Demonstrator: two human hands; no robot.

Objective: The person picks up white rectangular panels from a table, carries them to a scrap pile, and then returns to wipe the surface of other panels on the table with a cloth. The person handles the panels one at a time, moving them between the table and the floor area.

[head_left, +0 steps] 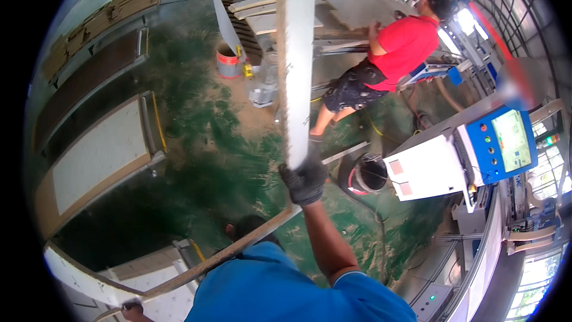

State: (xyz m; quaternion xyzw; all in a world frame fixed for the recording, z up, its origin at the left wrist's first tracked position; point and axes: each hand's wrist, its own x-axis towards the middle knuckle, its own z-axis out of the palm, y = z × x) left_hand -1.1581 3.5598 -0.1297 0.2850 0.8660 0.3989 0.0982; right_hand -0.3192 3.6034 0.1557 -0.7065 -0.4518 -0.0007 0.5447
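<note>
My right hand (307, 180), in a dark grey glove, is closed round the lower end of a long white board (300, 71). The board has a rough brownish edge and reaches up past the top of the view. From just below that hand, a long narrow strip (238, 243) with a worn brown edge slants down to the lower left. My left hand (132, 310) is closed on it near the lower edge, partly cut off by the frame. Whether strip and board touch behind my right hand, I cannot tell.
Ahead, a person in a red shirt (405, 45) stands at a table with boards (351, 6). A dark bucket (368, 174) and a white-and-blue control console (435, 164) stand to the right. An orange-red bucket (228, 62) is farther off; panel stacks (101, 155) line the left.
</note>
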